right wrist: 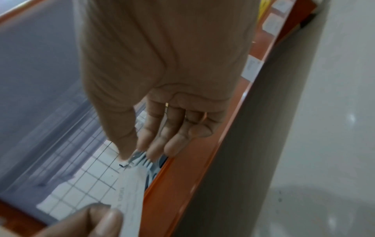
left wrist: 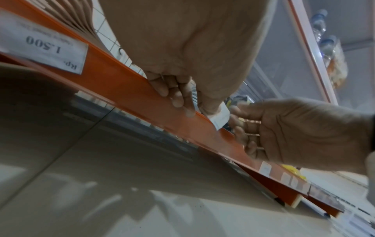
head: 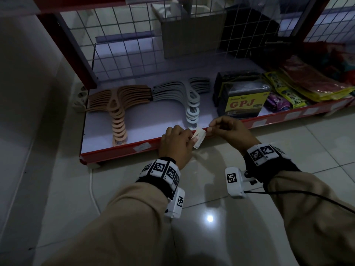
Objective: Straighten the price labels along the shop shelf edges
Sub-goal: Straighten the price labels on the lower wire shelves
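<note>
Down on the white tiled floor [head: 259, 189], we're at the red metal shelf edge [head: 119, 150]. Our left hand [head: 175, 144] pinches the small white paper price label [head: 198, 138], tilted toward 1 o'clock; our right hand [head: 228, 131] pinches its top corner.

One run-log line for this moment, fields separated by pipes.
step: straightening price label | left hand: pinches label | right hand: pinches its other end | label: tilted, off red shelf edge | status: not seated
</note>
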Tool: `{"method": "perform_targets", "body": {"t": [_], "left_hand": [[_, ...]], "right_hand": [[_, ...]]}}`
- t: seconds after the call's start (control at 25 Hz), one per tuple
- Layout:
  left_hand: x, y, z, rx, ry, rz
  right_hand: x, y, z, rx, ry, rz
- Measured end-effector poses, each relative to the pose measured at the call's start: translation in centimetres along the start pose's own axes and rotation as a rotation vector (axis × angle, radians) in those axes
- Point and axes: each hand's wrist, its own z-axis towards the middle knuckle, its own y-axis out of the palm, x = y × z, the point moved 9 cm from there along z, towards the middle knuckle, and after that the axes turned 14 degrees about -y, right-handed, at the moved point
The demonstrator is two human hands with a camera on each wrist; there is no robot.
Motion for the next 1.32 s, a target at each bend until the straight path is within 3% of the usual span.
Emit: {"method": "perform_targets", "body": {"t": [0.16, 0.48, 0.6, 0.68, 0.76, 1.0, 1.16, 1.32], "left_hand": [[0.2, 0.0, 0.0, 0.005, 0.009, 0.03], [0.3, 0.1, -0.1, -0.001, 0.034, 0.046], [0.5, 0.0, -0.2, 0.003, 0.055, 0.073], [0.5, 0.0, -0.3, 0.004, 0.065, 0.07], [0.3, -0.3, -0.5, 0.01, 0.065, 0.027], [-0.3, -1.3, -0.7, 0.041, 0.037, -0.188], [-0.3, -1.1, -0.3, 0.027, 0.02, -0.203], [0.1, -0.6, -0.3, 0.077, 0.061, -0.039]], "right_hand": [[-0.4, 1.4, 0.2, -0.143, -0.053, -0.147], [-1.9, 0.7, -0.1, -0.158, -0.164, -0.453], [-3.1, 2.7, 0.2, -0.283, -0.292, -0.469], [-2.8, 3.4, 0.4, -0.365, -0.312, -0.623], [-2.7, 2.8, 0.5, -0.341, -0.306, -0.697], [-4.3, 0.1, 0.9, -0.067, -0.399, -0.551], [-4.0, 1.0, 0.8, -0.104, -0.421, -0.595], [-3.3, 2.0, 0.5, -0.161, -0.449, -0.668]]}}
